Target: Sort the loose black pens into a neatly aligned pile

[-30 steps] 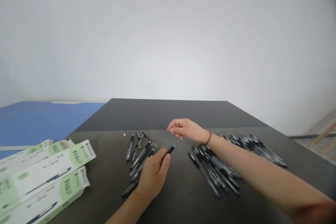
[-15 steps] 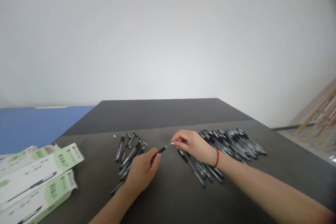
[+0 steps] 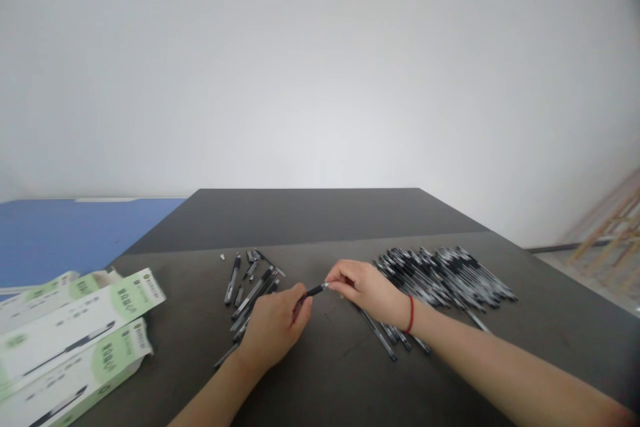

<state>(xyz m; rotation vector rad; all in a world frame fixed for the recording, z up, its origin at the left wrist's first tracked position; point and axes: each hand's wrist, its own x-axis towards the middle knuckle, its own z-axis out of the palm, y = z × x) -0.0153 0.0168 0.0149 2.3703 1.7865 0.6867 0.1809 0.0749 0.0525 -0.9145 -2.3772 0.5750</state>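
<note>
My left hand (image 3: 276, 321) is closed around the barrel of a black gel pen (image 3: 315, 291), which points up and to the right over the table. At its front end, my right hand (image 3: 371, 290), with a red cord on the wrist, pinches the pale pen tip (image 3: 326, 285) between thumb and fingertips. Part of that tip is hidden by the fingers. Beside and behind the left hand lie loose pens (image 3: 256, 299) and short dark caps or parts (image 3: 251, 267). Several pens (image 3: 379, 335) lie partly under my right hand and wrist.
A large pile of black and clear pens (image 3: 425, 273) spreads over the right of the dark table (image 3: 310, 213). Green-and-white pen boxes (image 3: 75, 320) are stacked at the left front. A small white piece (image 3: 223, 257) lies behind the loose pens. A pale wall stands beyond.
My right fingers have come closer to the pen's grip, and less of the pen's front end shows between the hands. The view has shifted slightly.
</note>
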